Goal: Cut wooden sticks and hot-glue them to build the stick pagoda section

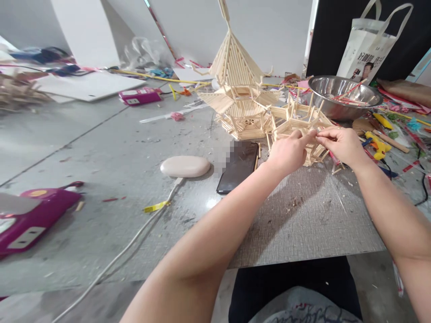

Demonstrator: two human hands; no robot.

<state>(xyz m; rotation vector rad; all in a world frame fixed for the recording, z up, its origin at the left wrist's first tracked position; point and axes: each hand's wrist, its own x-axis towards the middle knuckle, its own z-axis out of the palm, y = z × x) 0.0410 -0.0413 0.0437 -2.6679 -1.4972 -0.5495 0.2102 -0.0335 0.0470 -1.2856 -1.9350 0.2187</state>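
Observation:
A partly open frame of pale wooden sticks [292, 122] stands at the table's front right, with several sticks poking up from its top. My left hand [288, 150] is closed against its near side, the index finger stretched toward my other hand. My right hand [343, 142] pinches at the frame's right side, fingertips almost touching those of my left. Whatever lies between the right fingertips is too small or hidden to name. Just behind and to the left rises a taller stick pagoda [240, 101] with a pointed roof.
A black phone [239, 168] lies left of my left forearm, near a white oval device [185, 166] with a cable. A metal bowl [346, 96] holds sticks behind my right hand. A yellow glue gun [379, 146] lies to the right. Purple power strips [139, 96] sit leftward.

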